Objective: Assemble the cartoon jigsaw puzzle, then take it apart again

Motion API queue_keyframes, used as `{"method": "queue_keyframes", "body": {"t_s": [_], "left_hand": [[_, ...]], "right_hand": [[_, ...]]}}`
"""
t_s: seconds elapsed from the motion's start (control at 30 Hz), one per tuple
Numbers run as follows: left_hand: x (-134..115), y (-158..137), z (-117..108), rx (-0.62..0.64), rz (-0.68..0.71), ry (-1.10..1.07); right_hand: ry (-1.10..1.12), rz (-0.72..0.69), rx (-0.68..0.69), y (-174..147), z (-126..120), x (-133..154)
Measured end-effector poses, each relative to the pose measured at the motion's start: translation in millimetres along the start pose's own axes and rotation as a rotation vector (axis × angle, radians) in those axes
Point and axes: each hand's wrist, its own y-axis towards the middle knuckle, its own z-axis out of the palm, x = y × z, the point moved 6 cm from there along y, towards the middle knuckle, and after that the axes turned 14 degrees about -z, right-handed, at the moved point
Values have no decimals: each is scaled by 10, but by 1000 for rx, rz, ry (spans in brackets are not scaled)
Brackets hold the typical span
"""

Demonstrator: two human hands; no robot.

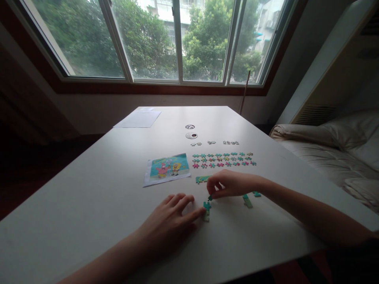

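My right hand pinches a small green jigsaw puzzle piece just above a short joined strip of puzzle pieces. Whether the piece touches the strip's top end is hard to tell. My left hand lies on the table with its fingers spread, and a fingertip rests against the strip's left edge. Behind my right hand a joined green row lies partly covered. To the right, under the forearm, another green section and a teal piece are partly hidden.
Loose puzzle pieces lie in several rows beyond my hands. A printed cartoon picture lies left of them. Farther back are small pale pieces, two round items and white paper. A couch stands right of the white table.
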Motion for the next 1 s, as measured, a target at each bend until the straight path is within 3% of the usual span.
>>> {"method": "queue_keyframes", "body": {"t_s": [0.67,1.0], "left_hand": [[-5,-4,-25,-16,1,-22],[-9,-9,-22,-6,-12,-26]], "right_hand": [[95,-44,-83,75,105,-89],[-68,-59,-125,104,142,6]]}}
